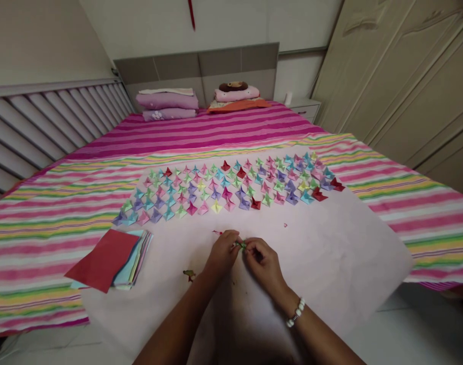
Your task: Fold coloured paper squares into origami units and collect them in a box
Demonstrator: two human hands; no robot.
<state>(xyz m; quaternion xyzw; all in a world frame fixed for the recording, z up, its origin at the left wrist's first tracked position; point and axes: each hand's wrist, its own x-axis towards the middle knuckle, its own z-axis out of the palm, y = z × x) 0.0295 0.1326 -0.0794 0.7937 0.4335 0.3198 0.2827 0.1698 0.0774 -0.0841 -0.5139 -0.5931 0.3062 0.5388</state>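
Just below the rows of folded paper shapes (pixel 227 187), the left hand (pixel 221 253) and right hand (pixel 263 263) pinch one green paper (pixel 241 245) tight from both sides, so it stays steady.

Soft even daylight, warped edges

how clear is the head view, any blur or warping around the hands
Head view: soft, even light, no glare; the green paper piece pinched between left hand and right hand is small and blurred; wide-angle warping curves the striped bedspread.
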